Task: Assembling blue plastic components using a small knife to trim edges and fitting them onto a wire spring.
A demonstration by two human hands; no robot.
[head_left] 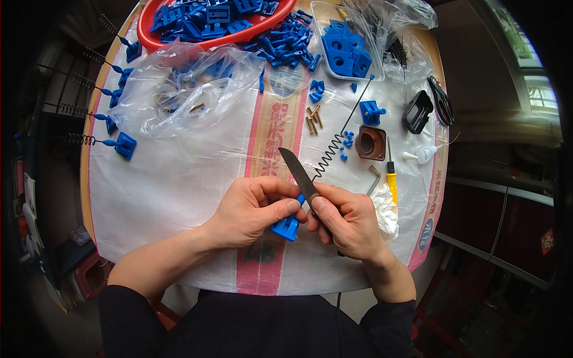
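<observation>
Near the front of the table, my left hand (248, 210) pinches a blue plastic part (285, 228) with a flat slotted base and a narrow neck. My right hand (349, 219) is closed around a knife (295, 169), whose dark blade points up and to the left, across the part's neck. A black coiled wire (328, 157) runs from behind the blade toward the far right, with a small blue tip at its far end. Whether its near end sits in the blue part is hidden by the blade and fingers.
Blue bases with coiled wires (125, 145) line the left edge. A red basin (143, 37) and plastic bag (140, 98) stand behind. Brass screws (310, 124), a brown cup (371, 143), a hex key (374, 176), a yellow screwdriver (391, 179) and crumpled tissue (388, 218) lie rightward.
</observation>
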